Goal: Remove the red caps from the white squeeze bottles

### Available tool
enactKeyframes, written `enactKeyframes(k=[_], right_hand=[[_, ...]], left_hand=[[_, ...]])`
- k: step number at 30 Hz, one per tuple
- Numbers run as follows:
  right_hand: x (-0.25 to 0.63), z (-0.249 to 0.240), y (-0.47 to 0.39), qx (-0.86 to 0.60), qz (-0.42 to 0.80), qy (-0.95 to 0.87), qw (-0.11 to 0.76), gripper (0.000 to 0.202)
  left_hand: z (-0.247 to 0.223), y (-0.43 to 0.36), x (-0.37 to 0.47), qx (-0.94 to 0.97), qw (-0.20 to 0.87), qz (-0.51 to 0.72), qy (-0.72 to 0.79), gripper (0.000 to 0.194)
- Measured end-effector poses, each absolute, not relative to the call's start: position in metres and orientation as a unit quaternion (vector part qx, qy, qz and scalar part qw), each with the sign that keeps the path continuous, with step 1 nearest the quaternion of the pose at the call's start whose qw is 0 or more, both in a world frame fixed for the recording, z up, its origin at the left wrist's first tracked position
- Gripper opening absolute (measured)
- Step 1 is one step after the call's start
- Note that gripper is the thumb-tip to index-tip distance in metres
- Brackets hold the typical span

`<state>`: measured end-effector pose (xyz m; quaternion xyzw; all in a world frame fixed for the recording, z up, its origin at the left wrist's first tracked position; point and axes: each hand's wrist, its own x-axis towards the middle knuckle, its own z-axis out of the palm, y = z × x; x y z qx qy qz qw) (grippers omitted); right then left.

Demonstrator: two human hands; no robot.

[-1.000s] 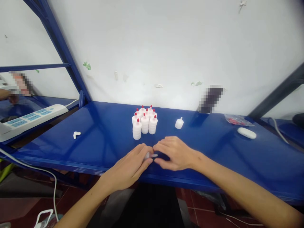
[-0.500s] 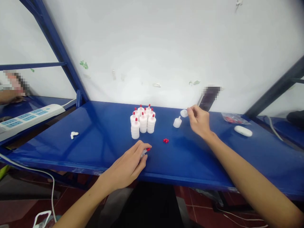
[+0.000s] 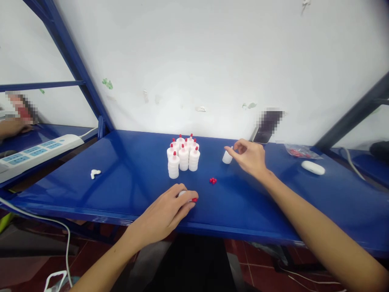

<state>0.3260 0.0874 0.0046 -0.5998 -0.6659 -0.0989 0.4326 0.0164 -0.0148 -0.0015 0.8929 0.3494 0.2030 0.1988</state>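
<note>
My left hand (image 3: 173, 209) is closed around a small white squeeze bottle (image 3: 182, 193) near the table's front edge. Its red cap (image 3: 195, 200) pokes out past the fingertips, and most of the bottle is hidden. On the right, my right hand (image 3: 249, 157) has thumb and fingers apart around the spout of a standing, uncapped white bottle (image 3: 227, 158); whether they touch it I cannot tell. Between the hands lies a small cluster of red caps (image 3: 213, 181). Several white bottles with red caps (image 3: 183, 159) stand grouped left of centre.
A white power strip (image 3: 45, 152) runs along the left side. A bent white piece (image 3: 95, 173) lies on the blue table (image 3: 127, 166). At right are a dark phone (image 3: 267, 129), a plastic bag with red pieces (image 3: 302, 152) and a rounded white object (image 3: 313, 167). Another person's hand (image 3: 13, 126) shows far left.
My right hand has moved slightly left to the uncapped bottle, and the round white thing at its fingertips is out of sight. My left hand has shifted a little right and turned the capped bottle.
</note>
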Motion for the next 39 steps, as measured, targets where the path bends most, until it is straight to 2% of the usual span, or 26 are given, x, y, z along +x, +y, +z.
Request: enactKeyframes(k=[2, 4, 7, 10, 12, 15, 22, 27, 32, 33, 36, 39], right_hand=[[0.311, 0.004, 0.073, -0.545, -0.101, -0.682, 0.477, 0.037], [0.293, 0.003, 0.057, -0.473, -0.078, -0.731, 0.486, 0.034], [0.265, 0.003, 0.036, -0.337, -0.040, -0.844, 0.416, 0.029], [0.246, 0.001, 0.024, -0.218, -0.076, -0.923, 0.309, 0.025], [0.240, 0.000, 0.021, -0.190, -0.110, -0.937, 0.271, 0.025], [0.238, 0.001, 0.019, -0.187, -0.124, -0.937, 0.267, 0.029], [0.237, 0.004, 0.016, -0.197, -0.150, -0.939, 0.240, 0.034], [0.232, -0.002, 0.012, -0.185, -0.171, -0.932, 0.261, 0.034], [0.229, -0.008, 0.012, -0.189, -0.090, -0.935, 0.287, 0.034], [0.233, -0.008, 0.014, -0.199, -0.065, -0.930, 0.303, 0.033], [0.252, 0.000, 0.026, -0.279, -0.003, -0.891, 0.357, 0.034], [0.277, 0.011, 0.043, -0.379, 0.039, -0.867, 0.321, 0.035]], left_hand=[[-0.003, -0.015, 0.016, 0.881, 0.208, 0.212, 0.369, 0.030], [-0.005, -0.014, 0.016, 0.864, 0.224, 0.220, 0.393, 0.036], [-0.006, -0.013, 0.016, 0.848, 0.244, 0.234, 0.407, 0.037], [-0.005, -0.012, 0.016, 0.851, 0.252, 0.249, 0.387, 0.036], [-0.004, -0.011, 0.016, 0.862, 0.247, 0.242, 0.370, 0.032], [-0.002, -0.011, 0.016, 0.882, 0.225, 0.214, 0.355, 0.025], [-0.004, -0.013, 0.017, 0.897, 0.181, 0.211, 0.343, 0.023], [-0.005, -0.014, 0.020, 0.908, 0.150, 0.211, 0.330, 0.021], [-0.012, -0.013, 0.023, 0.916, 0.053, 0.232, 0.323, 0.014], [-0.013, -0.014, 0.022, 0.915, 0.032, 0.244, 0.320, 0.015], [-0.016, -0.015, 0.020, 0.907, 0.011, 0.274, 0.320, 0.037], [-0.014, -0.017, 0.019, 0.905, 0.045, 0.258, 0.336, 0.038]])
